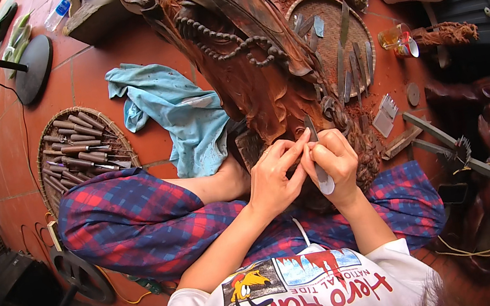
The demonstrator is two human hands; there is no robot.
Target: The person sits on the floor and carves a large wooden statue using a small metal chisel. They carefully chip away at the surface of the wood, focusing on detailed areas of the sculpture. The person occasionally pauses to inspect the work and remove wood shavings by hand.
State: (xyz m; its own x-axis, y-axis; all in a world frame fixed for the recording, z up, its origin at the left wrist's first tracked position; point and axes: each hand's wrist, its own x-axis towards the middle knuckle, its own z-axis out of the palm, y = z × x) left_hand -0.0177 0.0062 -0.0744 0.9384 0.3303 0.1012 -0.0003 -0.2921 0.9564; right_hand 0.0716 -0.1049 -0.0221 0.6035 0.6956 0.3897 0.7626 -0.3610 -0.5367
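Head view: at frame centre our right hand [335, 161] grips a carving chisel [317, 154], left hand [274, 177] pinching its blade against the wooden statue [243, 57]; baskets crowd both sides, the blade's tip hidden.

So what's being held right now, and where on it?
A carving chisel: right hand wraps its shaft, left hand pinches it nearer the blade, against the wooden statue.

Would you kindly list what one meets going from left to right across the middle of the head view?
Round woven basket of wooden-handled chisels → crumpled light-blue cloth → left hand → right hand gripping a slim metal carving tool against the reddish-brown wooden carving → small grey metal comb-like piece.
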